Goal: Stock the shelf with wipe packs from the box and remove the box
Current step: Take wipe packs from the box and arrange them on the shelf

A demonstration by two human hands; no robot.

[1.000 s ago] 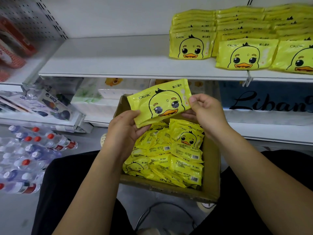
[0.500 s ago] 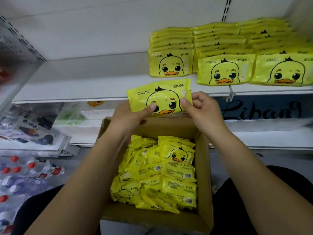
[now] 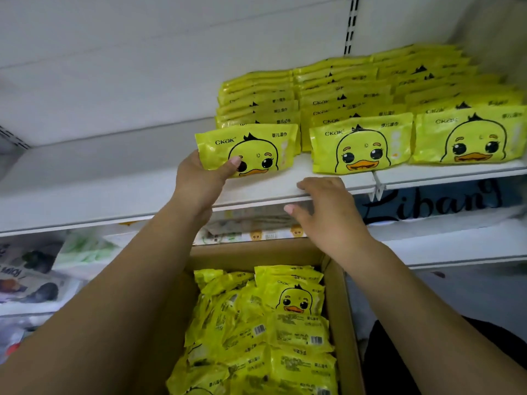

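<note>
My left hand (image 3: 199, 178) grips a yellow duck-face wipe pack (image 3: 256, 146) by its lower left corner, thumb on the front. The pack stands on the white shelf (image 3: 114, 178) at the front of the left row of stacked packs (image 3: 256, 98). My right hand (image 3: 322, 212) holds nothing; its fingers hang relaxed at the shelf's front edge. Two more rows of packs (image 3: 362, 143) fill the shelf to the right. The cardboard box (image 3: 339, 303) lies below with several loose packs (image 3: 271, 332) inside.
The left half of the white shelf is bare. A price-tag clip (image 3: 377, 189) hangs on the shelf edge. Lower shelves hold other packaged goods (image 3: 34, 277) at left and a dark package with script lettering (image 3: 433, 203) at right.
The pack moved up from above the box onto the shelf. My right hand let go of it and dropped to the shelf edge. The view tilted upward.
</note>
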